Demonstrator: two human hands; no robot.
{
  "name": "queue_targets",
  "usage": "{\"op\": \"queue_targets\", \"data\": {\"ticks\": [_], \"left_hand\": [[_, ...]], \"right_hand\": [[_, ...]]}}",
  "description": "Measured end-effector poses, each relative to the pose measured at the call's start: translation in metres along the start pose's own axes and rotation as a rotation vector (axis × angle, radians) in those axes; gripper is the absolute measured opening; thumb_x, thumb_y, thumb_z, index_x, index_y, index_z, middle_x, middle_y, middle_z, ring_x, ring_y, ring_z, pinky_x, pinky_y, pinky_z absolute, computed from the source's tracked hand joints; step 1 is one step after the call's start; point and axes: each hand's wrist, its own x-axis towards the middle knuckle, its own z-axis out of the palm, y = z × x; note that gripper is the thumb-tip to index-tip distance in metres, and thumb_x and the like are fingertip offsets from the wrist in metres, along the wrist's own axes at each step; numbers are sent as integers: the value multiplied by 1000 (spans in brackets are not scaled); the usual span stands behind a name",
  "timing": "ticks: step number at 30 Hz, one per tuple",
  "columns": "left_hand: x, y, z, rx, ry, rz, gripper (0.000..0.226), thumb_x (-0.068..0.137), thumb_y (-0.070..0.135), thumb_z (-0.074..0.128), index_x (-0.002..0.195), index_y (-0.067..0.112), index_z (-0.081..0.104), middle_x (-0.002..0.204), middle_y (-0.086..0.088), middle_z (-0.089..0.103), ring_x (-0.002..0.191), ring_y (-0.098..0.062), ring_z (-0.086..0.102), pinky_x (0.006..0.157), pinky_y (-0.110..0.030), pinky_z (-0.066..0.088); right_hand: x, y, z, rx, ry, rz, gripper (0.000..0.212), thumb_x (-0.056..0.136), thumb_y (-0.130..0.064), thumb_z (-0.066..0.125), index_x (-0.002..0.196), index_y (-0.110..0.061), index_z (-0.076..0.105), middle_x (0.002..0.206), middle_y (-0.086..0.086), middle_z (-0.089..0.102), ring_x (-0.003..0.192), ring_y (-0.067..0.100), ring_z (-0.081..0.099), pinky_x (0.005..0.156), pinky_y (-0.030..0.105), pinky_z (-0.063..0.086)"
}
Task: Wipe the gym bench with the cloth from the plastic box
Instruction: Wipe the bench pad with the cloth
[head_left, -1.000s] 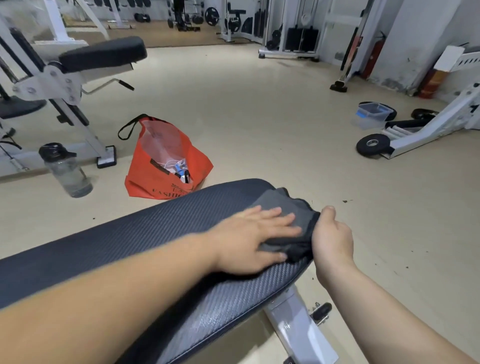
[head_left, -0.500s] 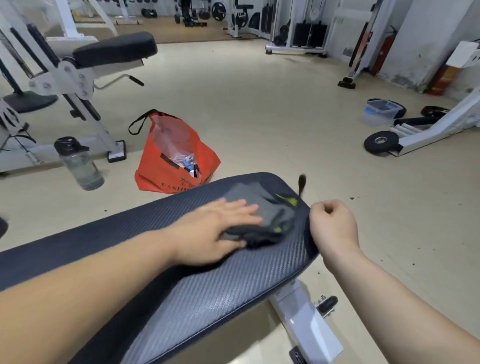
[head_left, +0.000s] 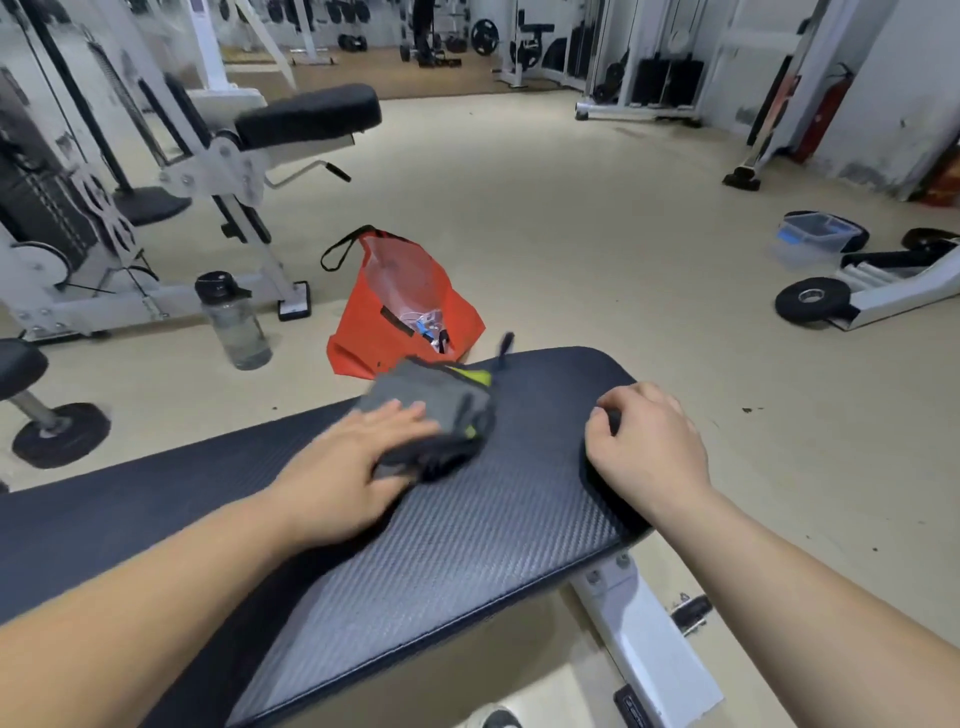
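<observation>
Left hand (head_left: 358, 467) pressing flat, fingers spread wide, on the grey cloth (head_left: 431, 410) at the gym bench (head_left: 467, 545) pad's far edge; right hand (head_left: 649, 447) fingers curled over the pad's right end edge; plastic box (head_left: 810, 239) on floor, well apart.

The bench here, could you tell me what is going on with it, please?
A person is wiping the gym bench with a grey cloth. The left hand presses flat on the cloth near the pad's far edge, while the right hand grips the end of the pad. The plastic box sits on the floor, off to the right.
</observation>
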Motion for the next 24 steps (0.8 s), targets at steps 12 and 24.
{"op": "queue_targets", "data": {"ticks": [12, 24], "left_hand": [[-42, 1, -5, -97, -69, 104, 56, 89, 21, 49, 142, 38, 51, 158, 21, 36, 149, 3, 22, 127, -33, 11], [-82, -1, -6, -39, -51, 69, 61, 87, 14, 48, 142, 40, 48, 159, 24, 31, 150, 4, 17, 127, -30, 10]], "right_hand": [[-19, -50, -2, 78, -157, -215, 24, 98, -35, 52, 97, -24, 73, 102, -4, 68, 101, 20, 63, 86, 39, 55], [-30, -75, 5, 102, -252, -363, 24, 97, -37, 55, 95, -22, 74, 100, -6, 70, 98, 17, 66, 87, 40, 56]]}}
